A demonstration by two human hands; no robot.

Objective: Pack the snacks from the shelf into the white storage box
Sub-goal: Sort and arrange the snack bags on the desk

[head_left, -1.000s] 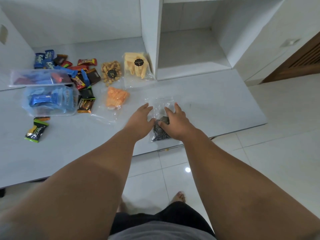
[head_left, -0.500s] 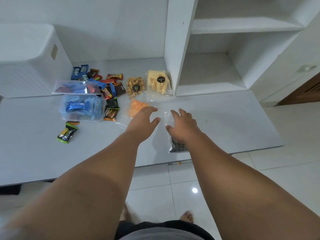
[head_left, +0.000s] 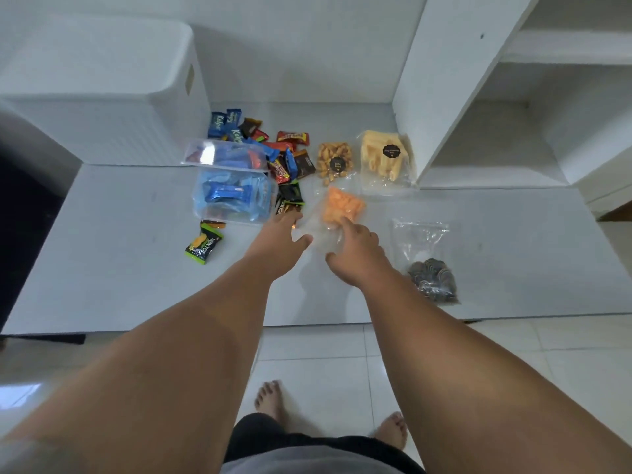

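the left hand (head_left: 278, 239) and right hand (head_left: 357, 249), fingers loose and gripping nothing, are flanking the orange snack bag (head_left: 342, 204) on the surface (head_left: 136, 268); light, slippery, crushable, it is probably wanting a pinch at its empty near end.

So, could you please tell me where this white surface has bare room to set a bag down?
Bare: the white surface in front of the white storage box, left of the green packet; also right of the dark seed bag. Crowded: clear tub to yellow snack bag, where the left hand and right hand reach the orange snack bag.
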